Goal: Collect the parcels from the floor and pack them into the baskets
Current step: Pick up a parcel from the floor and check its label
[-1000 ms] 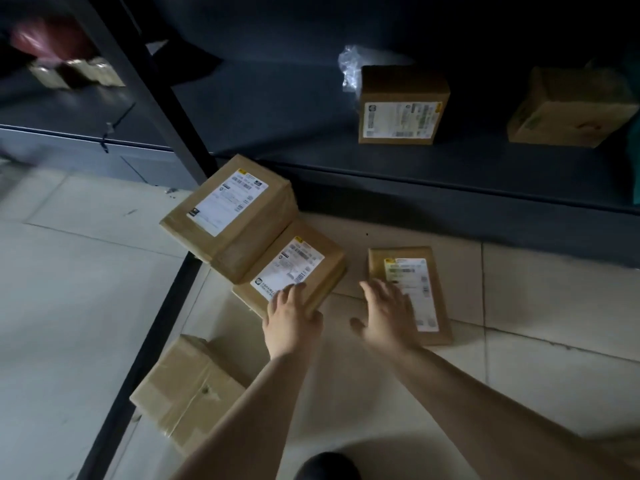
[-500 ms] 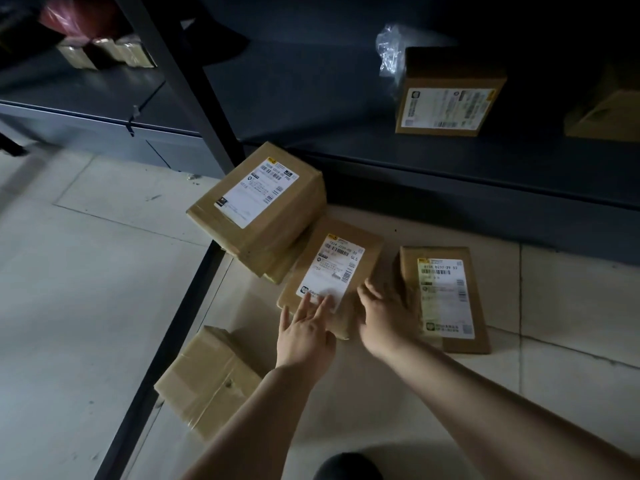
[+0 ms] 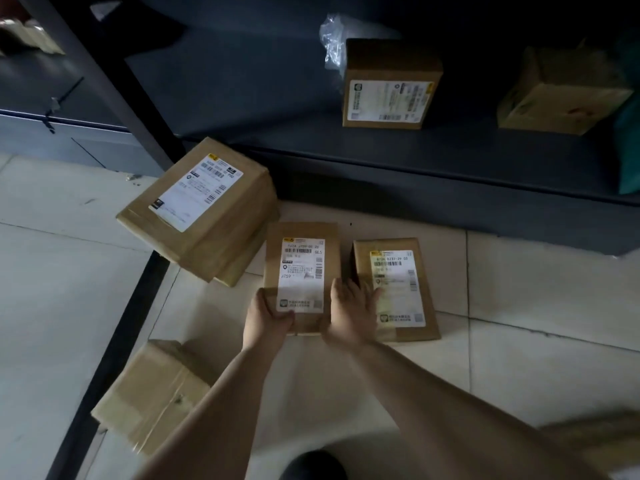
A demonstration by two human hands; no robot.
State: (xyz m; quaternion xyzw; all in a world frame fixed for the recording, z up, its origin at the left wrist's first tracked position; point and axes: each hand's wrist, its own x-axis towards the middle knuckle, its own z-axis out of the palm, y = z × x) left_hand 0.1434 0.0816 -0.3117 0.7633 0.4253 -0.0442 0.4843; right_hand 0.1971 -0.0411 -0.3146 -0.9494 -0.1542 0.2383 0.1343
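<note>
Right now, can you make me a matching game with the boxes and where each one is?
Things:
1. box with the J759 label
2. box with no label showing
3. big tilted box
4. box by the plastic wrap

Places:
A. up on the dark shelf
B. leaning on another box beside the shelf post
C. between the left hand and right hand
D. on the floor, nearest the left arm

Pairs: 1-C, 2-D, 3-B, 4-A
</note>
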